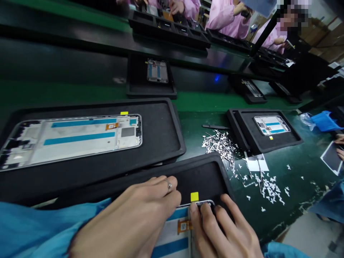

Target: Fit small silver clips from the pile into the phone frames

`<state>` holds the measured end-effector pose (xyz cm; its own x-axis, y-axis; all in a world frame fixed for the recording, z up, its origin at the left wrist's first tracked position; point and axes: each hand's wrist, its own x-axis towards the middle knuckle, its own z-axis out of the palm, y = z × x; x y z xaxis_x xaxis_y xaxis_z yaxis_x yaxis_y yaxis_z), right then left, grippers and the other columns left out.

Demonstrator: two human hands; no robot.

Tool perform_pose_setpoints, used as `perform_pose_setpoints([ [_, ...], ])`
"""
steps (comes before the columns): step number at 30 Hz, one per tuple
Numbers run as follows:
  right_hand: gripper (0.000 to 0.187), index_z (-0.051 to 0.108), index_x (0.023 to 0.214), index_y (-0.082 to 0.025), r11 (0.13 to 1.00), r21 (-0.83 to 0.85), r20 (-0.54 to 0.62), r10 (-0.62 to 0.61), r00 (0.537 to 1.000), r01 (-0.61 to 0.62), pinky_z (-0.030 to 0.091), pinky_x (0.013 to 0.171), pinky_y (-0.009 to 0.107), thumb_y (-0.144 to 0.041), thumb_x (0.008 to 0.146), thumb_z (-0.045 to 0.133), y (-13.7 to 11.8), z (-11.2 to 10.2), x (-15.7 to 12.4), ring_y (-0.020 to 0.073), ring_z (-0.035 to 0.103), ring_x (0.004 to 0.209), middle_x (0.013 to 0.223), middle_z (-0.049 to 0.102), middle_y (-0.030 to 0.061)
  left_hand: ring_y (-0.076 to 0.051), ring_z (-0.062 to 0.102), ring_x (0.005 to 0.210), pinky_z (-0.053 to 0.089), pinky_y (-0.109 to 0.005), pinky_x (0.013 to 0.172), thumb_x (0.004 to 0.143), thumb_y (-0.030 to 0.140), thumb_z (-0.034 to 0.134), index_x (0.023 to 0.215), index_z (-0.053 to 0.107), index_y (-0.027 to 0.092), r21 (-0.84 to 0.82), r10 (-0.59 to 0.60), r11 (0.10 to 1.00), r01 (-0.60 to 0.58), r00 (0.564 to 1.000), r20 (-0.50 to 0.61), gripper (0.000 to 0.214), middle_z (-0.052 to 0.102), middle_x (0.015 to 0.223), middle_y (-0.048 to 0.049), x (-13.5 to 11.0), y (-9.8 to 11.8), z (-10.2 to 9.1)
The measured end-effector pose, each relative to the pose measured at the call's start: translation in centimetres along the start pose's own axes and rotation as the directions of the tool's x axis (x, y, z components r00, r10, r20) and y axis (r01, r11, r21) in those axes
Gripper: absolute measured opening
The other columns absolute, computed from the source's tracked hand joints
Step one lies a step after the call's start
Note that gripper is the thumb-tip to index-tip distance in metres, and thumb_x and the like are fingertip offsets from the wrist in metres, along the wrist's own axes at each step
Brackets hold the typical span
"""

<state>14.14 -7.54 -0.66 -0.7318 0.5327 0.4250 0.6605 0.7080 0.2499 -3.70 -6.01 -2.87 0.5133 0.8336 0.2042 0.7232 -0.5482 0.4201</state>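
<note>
A phone frame (172,229) with blue strips, an orange flex cable (184,227) and a yellow tab (194,196) lies in the near black tray (199,175), partly covered by my hands. My left hand (145,204), a ring on one finger, is closed over the frame's upper long edge; whatever its fingertips pinch is hidden. Over the frame's right end, my right hand (223,229) has its fingers bent and spread apart, with fingertips touching the upper rim near the yellow tab. A second phone frame (80,138) rests in the black tray (158,139) behind.
Many small white pieces (271,190) and a heap of scraps (220,143) lie right of my tray, near tweezers (215,127). Stacked trays (249,125) hold another phone frame (272,125). A co-worker's hand (340,145) is at far right; people in pink work behind the shelf.
</note>
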Motion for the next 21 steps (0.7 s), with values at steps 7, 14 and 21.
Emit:
perform_pose_setpoints([
  [7,0.029,0.064,0.084,-0.012,1.0,0.006,-0.009,-0.003,1.0,0.003,0.055,0.054,0.033,0.0,0.082,0.038,0.3,0.0,-0.1,0.0142,0.054,0.052,0.068,0.062,0.0015,-0.018,0.057,0.084,0.046,-0.027,0.077,0.081,0.031,0.043,0.088,0.057,0.022,-0.004,0.001,1.0,-0.001,0.995,0.095,0.018,0.061,0.078,-0.0017,0.6,-0.9,-1.3],
  [14,0.034,0.062,0.087,-0.014,0.965,0.085,-0.099,0.255,0.962,-0.247,0.048,0.064,0.043,-0.003,0.086,0.029,-1.7,0.9,-0.4,0.0185,0.052,0.057,0.07,0.061,0.0059,-0.014,0.055,0.057,0.042,-0.023,0.051,0.085,0.016,0.029,0.077,0.054,0.021,0.056,0.031,0.998,-0.042,0.983,0.181,0.027,0.061,0.075,-0.0007,1.1,-0.3,-2.9],
  [21,0.035,0.061,0.099,-0.013,0.998,0.014,0.088,-0.061,0.994,0.06,0.05,0.066,0.032,-0.004,0.085,0.03,0.6,-0.2,-0.8,0.0146,0.058,0.062,0.079,0.062,0.0047,-0.031,0.049,0.086,0.039,-0.045,0.07,0.086,0.017,0.025,0.089,0.056,0.012,0.468,0.033,0.884,-0.003,0.998,-0.056,0.032,0.057,0.093,-0.014,-0.8,-2.5,-4.8],
])
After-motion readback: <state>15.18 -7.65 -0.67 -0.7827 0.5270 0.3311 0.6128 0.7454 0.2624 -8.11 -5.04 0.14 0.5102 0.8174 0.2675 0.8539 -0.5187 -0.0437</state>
